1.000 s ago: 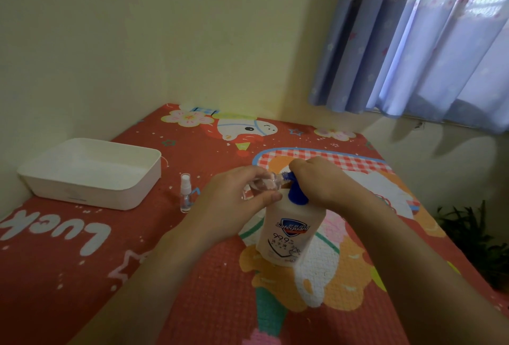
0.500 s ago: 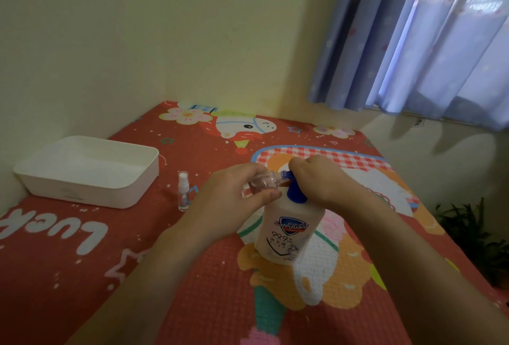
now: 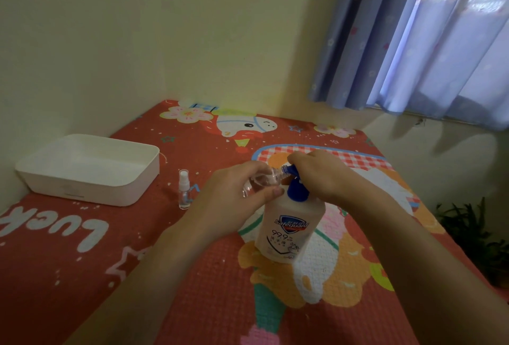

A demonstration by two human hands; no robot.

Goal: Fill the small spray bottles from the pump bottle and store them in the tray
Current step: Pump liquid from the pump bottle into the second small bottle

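A white pump bottle (image 3: pixel 289 223) with a blue pump head stands upright in the middle of the red mat. My left hand (image 3: pixel 234 198) holds a small clear spray bottle (image 3: pixel 264 180) tilted on its side, its open mouth against the blue pump nozzle. My right hand (image 3: pixel 319 173) lies over the pump head, fingers curled down on it. A second small spray bottle (image 3: pixel 183 189) with its white cap on stands upright on the mat, left of my hands. The white tray (image 3: pixel 129 187) sits at the far left with nothing visible inside.
The table is covered by a red cartoon-print mat (image 3: pixel 192 275) and fits into a wall corner at the left and back. A blue curtain (image 3: pixel 427 41) hangs at the upper right. A green plant (image 3: pixel 476 231) shows beyond the table's right edge.
The view has shifted slightly; both hands stay on the small bottle and the pump head, with no clear movement of either bottle.
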